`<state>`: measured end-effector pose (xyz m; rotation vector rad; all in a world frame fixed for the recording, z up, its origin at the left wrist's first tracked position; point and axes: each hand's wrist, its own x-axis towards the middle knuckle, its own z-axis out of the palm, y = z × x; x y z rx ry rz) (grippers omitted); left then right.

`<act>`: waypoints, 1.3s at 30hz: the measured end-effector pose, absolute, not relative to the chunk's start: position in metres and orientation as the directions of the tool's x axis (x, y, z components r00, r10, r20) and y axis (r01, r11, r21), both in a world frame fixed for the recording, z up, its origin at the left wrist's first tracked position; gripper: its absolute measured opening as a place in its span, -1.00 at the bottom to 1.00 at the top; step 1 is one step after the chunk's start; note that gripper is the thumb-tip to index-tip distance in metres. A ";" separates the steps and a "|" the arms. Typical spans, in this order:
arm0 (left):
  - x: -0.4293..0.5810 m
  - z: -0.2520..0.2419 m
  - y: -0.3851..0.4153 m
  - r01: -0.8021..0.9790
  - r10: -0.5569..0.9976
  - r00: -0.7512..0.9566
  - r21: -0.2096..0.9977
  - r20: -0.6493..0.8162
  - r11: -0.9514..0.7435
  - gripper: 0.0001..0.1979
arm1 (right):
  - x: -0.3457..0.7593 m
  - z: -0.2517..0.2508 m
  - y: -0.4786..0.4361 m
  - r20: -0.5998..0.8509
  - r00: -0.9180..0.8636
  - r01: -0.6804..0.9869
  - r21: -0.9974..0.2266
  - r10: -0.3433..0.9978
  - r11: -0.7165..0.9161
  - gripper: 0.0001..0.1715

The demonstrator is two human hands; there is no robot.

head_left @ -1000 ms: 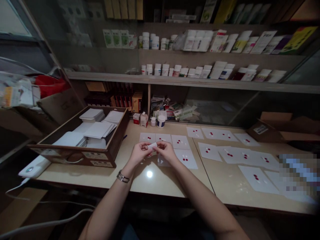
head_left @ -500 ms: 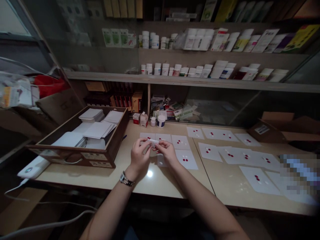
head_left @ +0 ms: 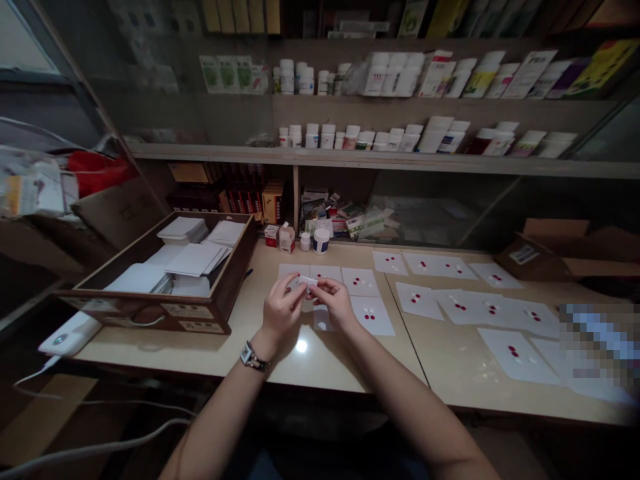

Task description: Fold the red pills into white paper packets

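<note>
Between my two hands is a small folded white paper, held just above the table. My left hand pinches its left end with thumb and fingers. At the right end, the thumb and fingertips of my right hand are closed on it too. White paper sheets lie under and behind the hands, partly hidden by them. Beside my right hand, one paper sheet carries red and white tablets; another sheet behind it carries similar ones.
More tablet-bearing sheets spread across the table's right side. A wooden drawer of white paper stands left. Small boxes and a white tub stand at the back. An open carton sits far right. Bottles line the shelves.
Both hands stay at nearly the same spot, still holding the folded paper. The left fingers have shifted slightly along it, and the view has moved a little.
</note>
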<state>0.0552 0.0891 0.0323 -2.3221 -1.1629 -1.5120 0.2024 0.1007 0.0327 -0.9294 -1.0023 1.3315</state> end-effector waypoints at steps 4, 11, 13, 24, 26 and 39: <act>0.057 0.029 0.090 0.621 0.582 0.202 0.357 0.788 -0.698 -0.78 | 0.203 0.033 0.100 0.046 -0.008 -0.302 -0.952 0.999 0.042 -0.62; 0.061 0.027 0.088 0.437 0.749 -0.020 0.680 0.662 -0.589 -0.77 | 0.201 0.034 0.101 0.023 -0.013 -0.295 -0.955 1.000 0.019 -0.59; 0.060 0.026 0.088 0.460 0.721 -0.044 0.655 0.692 -0.600 -0.75 | 0.200 0.034 0.101 0.022 -0.007 -0.289 -0.957 1.000 0.019 -0.58; 0.056 0.037 0.086 0.677 0.638 0.055 0.441 0.768 -0.589 -0.76 | 0.201 0.033 0.101 0.047 -0.009 -0.256 -0.966 0.999 0.043 -0.60; 0.056 0.038 0.086 0.688 0.660 0.098 0.429 0.745 -0.586 -0.83 | 0.201 0.032 0.102 0.049 -0.005 -0.256 -0.966 0.999 0.046 -0.61; 0.054 0.037 0.093 0.683 0.759 0.178 0.476 0.627 -0.553 -0.87 | 0.201 0.027 0.106 0.052 0.034 -0.234 -0.970 0.998 0.058 -0.58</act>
